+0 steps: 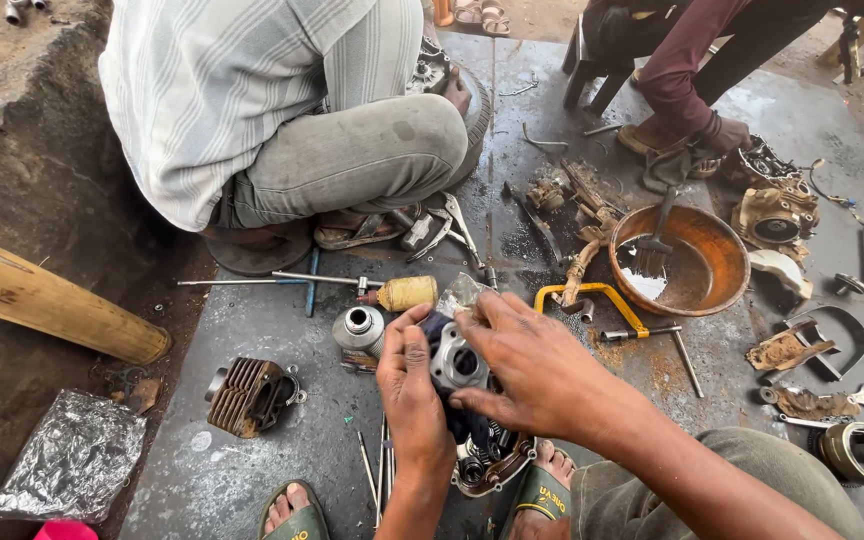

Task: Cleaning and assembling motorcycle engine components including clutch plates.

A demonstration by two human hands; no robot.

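My left hand (407,385) and my right hand (527,365) both grip a small grey metal engine part (457,362) with a round bore, held low in the middle of the view. A dark cloth sits around the part. Below it lies an open engine casing (487,468) between my feet. A finned cylinder block (247,395) rests on the floor to the left. A small grey can (359,335) stands just left of my left hand.
A person in a striped shirt (252,100) squats ahead; another person's arm (687,80) reaches in at the upper right. A rusty bowl (707,265) holds a brush. A yellow-framed hacksaw (602,300), a screwdriver (397,293), wrenches, a wooden pole (42,300) and a plastic bag (72,455) lie around.
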